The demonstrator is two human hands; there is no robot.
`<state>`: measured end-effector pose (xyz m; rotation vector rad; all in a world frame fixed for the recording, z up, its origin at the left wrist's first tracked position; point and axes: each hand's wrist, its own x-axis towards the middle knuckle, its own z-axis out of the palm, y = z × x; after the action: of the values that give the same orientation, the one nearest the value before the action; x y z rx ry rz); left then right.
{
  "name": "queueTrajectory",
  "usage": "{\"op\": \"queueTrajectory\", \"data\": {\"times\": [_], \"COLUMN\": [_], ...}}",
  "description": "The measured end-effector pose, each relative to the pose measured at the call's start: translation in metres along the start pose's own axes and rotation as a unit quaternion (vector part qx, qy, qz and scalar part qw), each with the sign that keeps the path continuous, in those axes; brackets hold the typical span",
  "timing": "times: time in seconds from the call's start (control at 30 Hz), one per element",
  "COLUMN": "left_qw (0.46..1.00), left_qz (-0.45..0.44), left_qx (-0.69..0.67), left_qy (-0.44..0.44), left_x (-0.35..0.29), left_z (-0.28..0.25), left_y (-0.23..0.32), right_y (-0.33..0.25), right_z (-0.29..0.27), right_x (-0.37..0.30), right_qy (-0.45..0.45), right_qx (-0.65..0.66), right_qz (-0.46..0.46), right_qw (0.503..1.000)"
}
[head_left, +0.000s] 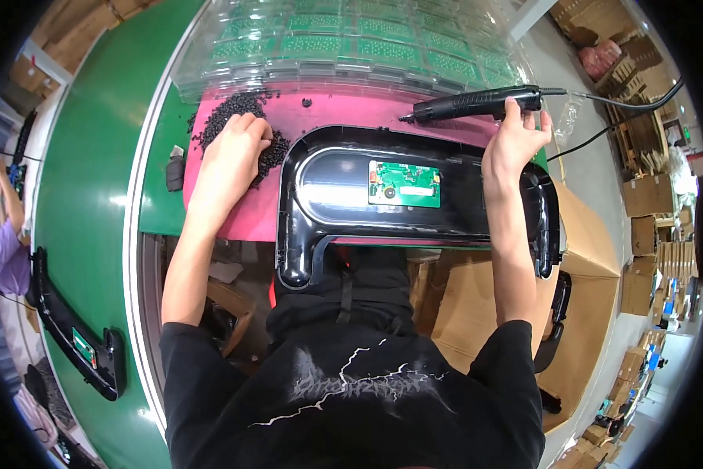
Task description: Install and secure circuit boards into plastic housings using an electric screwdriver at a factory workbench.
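Observation:
A glossy black plastic housing with two bent ends lies across the pink mat in front of me. A small green circuit board sits inside it. At the mat's left, my left hand rests on a heap of small black screws, its fingers curled together; whatever they pinch is hidden. My right hand grips the rear of a black electric screwdriver with thumb and fingertips. The screwdriver lies nearly level beyond the housing, its tip pointing left.
Clear plastic trays holding several green boards stand behind the pink mat. An open cardboard box with black parts is at my right. On the green table at left lies another black housing, near another person's purple sleeve.

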<state>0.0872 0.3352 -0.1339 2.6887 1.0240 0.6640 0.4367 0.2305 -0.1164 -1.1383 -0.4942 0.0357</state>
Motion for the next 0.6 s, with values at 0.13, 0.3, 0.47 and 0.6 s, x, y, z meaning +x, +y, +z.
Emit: {"op": "queueTrajectory", "data": {"times": [0.13, 0.3, 0.47, 0.6], "left_qw": [0.999, 0.974, 0.933, 0.905], "left_qz": [-0.01, -0.031, -0.031, 0.008], "left_qx": [-0.024, -0.217, -0.358, -0.423], "left_qy": [0.026, 0.058, 0.008, -0.042], "left_x": [0.004, 0.017, 0.01, 0.017], "left_z": [0.009, 0.007, 0.0, -0.011], "left_y": [-0.009, 0.018, 0.052, 0.081], "right_y": [-0.003, 0.002, -0.059, -0.14], "right_z": [0.027, 0.038, 0.026, 0.012], "right_x": [-0.021, -0.031, -0.049, -0.065], "right_qy": [-0.091, -0.239, -0.215, -0.274], "right_qx": [-0.025, 0.174, 0.335, 0.383], "right_qz": [-0.086, 0.121, 0.097, 0.096], "right_qw": [0.992, 0.948, 0.912, 0.877]}}
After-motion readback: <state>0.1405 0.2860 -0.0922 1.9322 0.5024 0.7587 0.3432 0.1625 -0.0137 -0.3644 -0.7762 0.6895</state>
